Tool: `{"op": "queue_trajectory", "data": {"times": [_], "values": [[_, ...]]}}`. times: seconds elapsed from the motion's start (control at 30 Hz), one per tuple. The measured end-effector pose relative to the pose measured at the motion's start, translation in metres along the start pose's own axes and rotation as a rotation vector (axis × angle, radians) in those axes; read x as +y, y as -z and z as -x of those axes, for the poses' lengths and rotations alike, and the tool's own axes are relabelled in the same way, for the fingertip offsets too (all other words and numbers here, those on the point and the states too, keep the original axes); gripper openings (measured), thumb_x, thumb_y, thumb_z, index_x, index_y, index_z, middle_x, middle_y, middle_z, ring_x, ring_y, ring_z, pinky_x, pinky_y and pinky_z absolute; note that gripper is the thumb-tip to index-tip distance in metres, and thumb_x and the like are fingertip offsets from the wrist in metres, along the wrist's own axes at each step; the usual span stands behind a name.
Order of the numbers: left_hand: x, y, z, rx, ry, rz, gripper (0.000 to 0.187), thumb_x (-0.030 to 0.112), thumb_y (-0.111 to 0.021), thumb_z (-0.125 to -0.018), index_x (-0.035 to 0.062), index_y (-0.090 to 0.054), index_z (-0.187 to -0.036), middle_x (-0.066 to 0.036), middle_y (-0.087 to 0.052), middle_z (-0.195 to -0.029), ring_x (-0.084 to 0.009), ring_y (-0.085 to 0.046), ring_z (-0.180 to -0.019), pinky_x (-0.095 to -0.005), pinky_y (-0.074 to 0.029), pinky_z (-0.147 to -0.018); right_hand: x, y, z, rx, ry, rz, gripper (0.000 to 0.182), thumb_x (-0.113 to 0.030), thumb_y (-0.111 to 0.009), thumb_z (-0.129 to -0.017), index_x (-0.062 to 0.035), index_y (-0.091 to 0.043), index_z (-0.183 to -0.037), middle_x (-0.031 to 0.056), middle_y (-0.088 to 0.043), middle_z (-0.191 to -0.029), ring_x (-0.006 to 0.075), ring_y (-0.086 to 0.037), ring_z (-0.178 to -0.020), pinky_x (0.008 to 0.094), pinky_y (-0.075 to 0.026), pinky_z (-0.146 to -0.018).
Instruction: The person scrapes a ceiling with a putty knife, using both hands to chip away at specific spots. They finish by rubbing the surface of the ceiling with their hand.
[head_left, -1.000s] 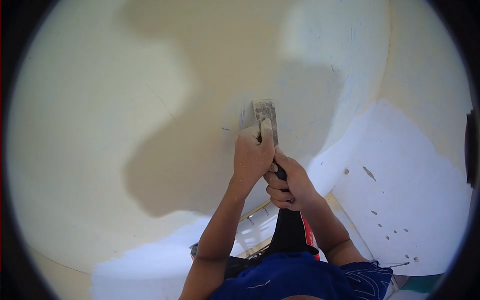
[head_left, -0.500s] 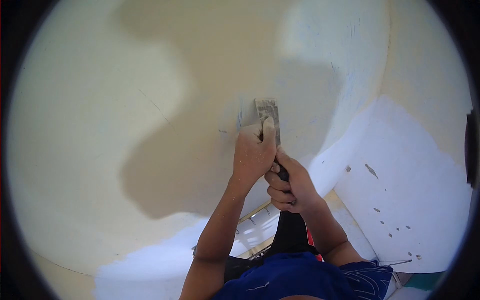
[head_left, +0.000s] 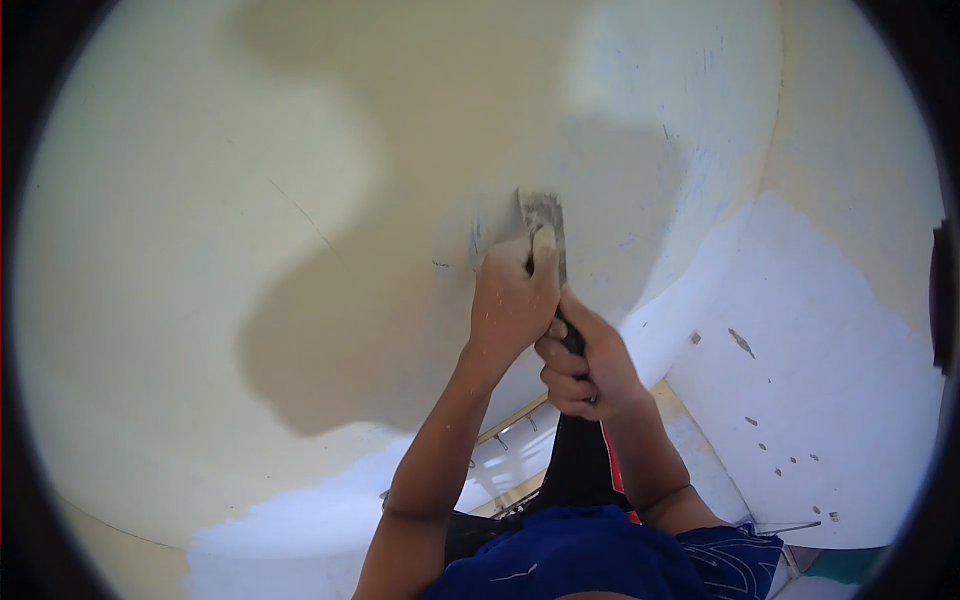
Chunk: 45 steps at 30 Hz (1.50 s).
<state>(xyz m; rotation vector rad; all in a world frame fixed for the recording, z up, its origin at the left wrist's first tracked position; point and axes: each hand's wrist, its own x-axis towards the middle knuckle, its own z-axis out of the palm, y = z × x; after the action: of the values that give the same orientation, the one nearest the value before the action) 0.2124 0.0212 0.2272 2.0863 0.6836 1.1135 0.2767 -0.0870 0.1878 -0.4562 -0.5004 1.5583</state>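
Both of my hands are on a scraper (head_left: 541, 206) with a worn, dusty metal blade and a dark handle. My right hand (head_left: 600, 365) wraps its fingers round the handle. Farther up, my left hand (head_left: 512, 300) grips the blade, its thumb lying along the face. The blade's front edge points up the cream-coloured wall (head_left: 430, 130) and appears to be against it. Blue streaks (head_left: 476, 237) mark the surface just left of the blade. Pale dust speckles my left hand and forearm.
To the right, a white wall section (head_left: 810, 370) carries several small grey chips. A corner line separates the two walls. Below my hands is a narrow rail with hooks (head_left: 502, 437). Shadows fall across the cream wall.
The scraper and both hands have shifted slightly to the right, and the blade tip sits a little higher. Both grips are unchanged.
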Motion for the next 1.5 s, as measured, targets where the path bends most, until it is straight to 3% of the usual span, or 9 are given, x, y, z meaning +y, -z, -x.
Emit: {"op": "queue_trajectory", "data": {"times": [0.2,0.27,0.47,0.53,0.73,1.17,1.27,1.33,1.5], "values": [[0.019,-0.004,-0.016,-0.028,0.060,0.068,0.044,0.022,-0.051,-0.095,-0.0072,-0.048,-0.063,-0.021,-0.045,-0.051,-0.0235,-0.046,-0.042,-0.0418,-0.039,-0.047,-0.018,-0.001,-0.008,-0.083,0.117,0.001,0.042,-0.049,-0.030,-0.105,-0.0161,-0.040,-0.081,-0.0056,-0.025,-0.049,0.0058,-0.019,-0.031,0.0225,-0.017,-0.026],[0.008,-0.004,-0.007,-0.032,0.079,0.074,0.044,0.022,-0.051,-0.095,-0.0072,-0.048,-0.063,-0.021,-0.045,-0.051,-0.0238,-0.046,-0.042,-0.0418,-0.039,-0.047,-0.006,0.001,-0.003,0.035,0.027,-0.021,0.042,-0.049,-0.030,-0.105,-0.0162,-0.040,-0.081,-0.0059,-0.025,-0.049,0.0054,-0.019,-0.031,0.0222,-0.017,-0.026],[-0.005,-0.004,0.005,0.009,0.011,-0.037,0.044,0.022,-0.050,-0.096,-0.0073,-0.048,-0.064,-0.021,-0.044,-0.050,-0.0258,-0.045,-0.042,-0.0420,-0.039,-0.047,-0.003,0.009,0.002,-0.014,-0.029,0.029,0.044,-0.052,-0.031,-0.104,-0.0170,-0.041,-0.080,-0.0064,-0.025,-0.049,0.0049,-0.019,-0.032,0.0223,-0.018,-0.026],[0.010,-0.005,-0.012,0.052,-0.082,-0.023,0.046,0.024,-0.050,-0.097,-0.0069,-0.048,-0.062,-0.019,-0.044,-0.049,-0.0231,-0.044,-0.041,-0.0415,-0.038,-0.046,-0.019,0.002,-0.004,-0.015,-0.002,0.025,0.044,-0.052,-0.031,-0.104,-0.0171,-0.041,-0.080,-0.0063,-0.025,-0.049,0.0048,-0.019,-0.032,0.0223,-0.018,-0.026],[0.018,0.000,-0.006,0.012,0.056,0.021,0.049,0.026,-0.050,-0.098,-0.0049,-0.047,-0.059,-0.014,-0.042,-0.047,-0.0169,-0.041,-0.043,-0.0399,-0.036,-0.045,-0.010,0.000,-0.002,-0.022,0.017,0.012,0.042,-0.051,-0.032,-0.104,-0.0175,-0.041,-0.080,-0.0063,-0.025,-0.050,0.0047,-0.019,-0.032,0.0223,-0.017,-0.026],[0.018,0.004,-0.016,0.043,0.008,0.060,0.044,0.021,-0.051,-0.096,-0.0066,-0.045,-0.062,-0.016,-0.040,-0.048,-0.0180,-0.039,-0.043,-0.0413,-0.035,-0.046,-0.019,-0.010,-0.006,-0.046,0.077,0.088,0.043,-0.052,-0.032,-0.104,-0.0171,-0.041,-0.080,-0.0071,-0.024,-0.051,0.0045,-0.018,-0.033,0.0226,-0.018,-0.027],[-0.006,0.004,0.006,0.080,-0.111,-0.002,0.045,0.022,-0.051,-0.096,-0.0067,-0.045,-0.062,-0.017,-0.040,-0.049,-0.0187,-0.039,-0.043,-0.0412,-0.036,-0.046,0.004,-0.003,-0.001,0.010,0.007,0.071,0.042,-0.050,-0.031,-0.105,-0.0168,-0.041,-0.081,-0.0068,-0.024,-0.051,0.0046,-0.018,-0.033,0.0228,-0.018,-0.027],[-0.009,0.006,0.013,0.056,0.020,0.031,0.045,0.021,-0.051,-0.096,-0.0064,-0.046,-0.062,-0.016,-0.042,-0.049,-0.0177,-0.040,-0.043,-0.0409,-0.036,-0.047,0.009,-0.001,-0.002,0.017,0.005,0.125,0.041,-0.049,-0.031,-0.105,-0.0167,-0.041,-0.081,-0.0066,-0.024,-0.051,0.0047,-0.019,-0.033,0.0230,-0.018,-0.028],[0.014,0.011,-0.014,0.057,-0.021,0.066,0.045,0.021,-0.050,-0.097,-0.0055,-0.047,-0.061,-0.013,-0.043,-0.048,-0.0158,-0.040,-0.043,-0.0390,-0.035,-0.046,-0.018,-0.021,-0.005,0.015,0.036,0.122,0.040,-0.047,-0.031,-0.106,-0.0170,-0.041,-0.081,-0.0069,-0.024,-0.050,0.0039,-0.020,-0.033,0.0219,-0.018,-0.027]]}}
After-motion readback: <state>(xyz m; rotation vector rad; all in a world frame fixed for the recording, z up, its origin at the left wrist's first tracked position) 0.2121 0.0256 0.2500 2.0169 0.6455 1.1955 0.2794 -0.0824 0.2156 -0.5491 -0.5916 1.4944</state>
